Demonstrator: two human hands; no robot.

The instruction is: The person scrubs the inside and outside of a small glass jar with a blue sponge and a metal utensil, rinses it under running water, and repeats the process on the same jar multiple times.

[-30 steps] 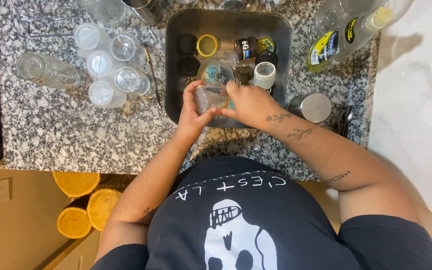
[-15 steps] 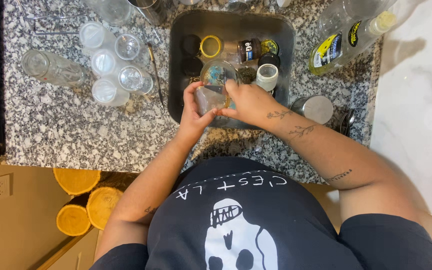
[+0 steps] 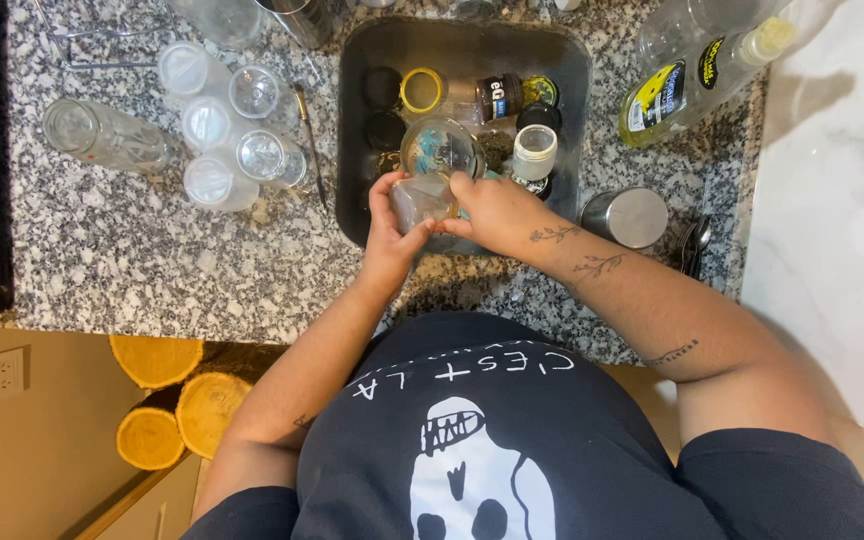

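Both hands, left hand and right hand, pinch a small clear jar over the sink at frame centre-top; looks light, rigid, probably wet-slippery and breakable, so grip the sidewalls.

A clear plastic bottle lies slanted across the upper right of the frame on the granite counter, its pale yellow cap toward the right edge. It carries a yellow and dark label near its lower end and a narrower dark band higher up. In the upper middle, inside the dark sink, a small brown jar lies on its side with a dark label bearing white marks. Just right of it sits a round lid printed yellow and green.
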